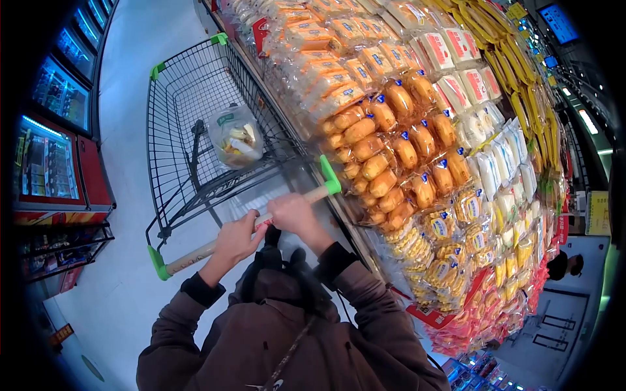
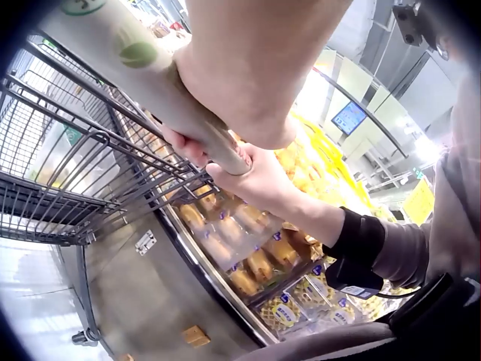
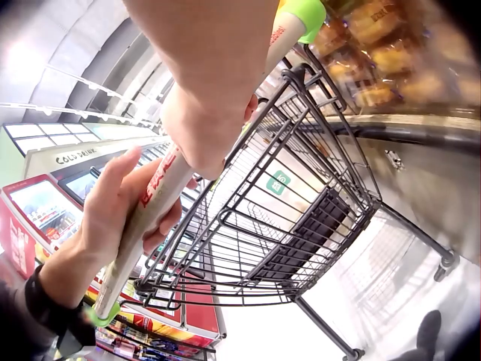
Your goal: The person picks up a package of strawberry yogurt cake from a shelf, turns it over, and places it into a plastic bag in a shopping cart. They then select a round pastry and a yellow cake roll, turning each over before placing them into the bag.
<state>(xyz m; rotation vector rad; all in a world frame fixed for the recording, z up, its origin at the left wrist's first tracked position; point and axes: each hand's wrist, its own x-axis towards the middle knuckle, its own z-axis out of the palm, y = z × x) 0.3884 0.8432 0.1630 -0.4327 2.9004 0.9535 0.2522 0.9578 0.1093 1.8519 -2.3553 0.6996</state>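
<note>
Both hands grip the handle bar (image 1: 192, 259) of a black wire shopping cart (image 1: 171, 117) with green corner caps. My left hand (image 1: 238, 236) wraps the bar near its middle; in the right wrist view that hand (image 3: 113, 203) shows its fingers curled round it. Just beside it, my right hand (image 1: 291, 213) holds the bar closer to the green cap (image 1: 330, 176) on the shelf side. Inside the cart basket lies a clear plastic bag (image 1: 236, 135) with a green label and pale and yellow contents.
Along the right runs a display piled with packaged bread rolls (image 1: 385, 163), sliced bread (image 1: 332, 78) and waffle-like packs (image 1: 443, 225), its edge close to the cart. Drink coolers (image 1: 49, 159) line the left across a pale floor (image 1: 124, 130). Another person (image 1: 565, 266) stands far right.
</note>
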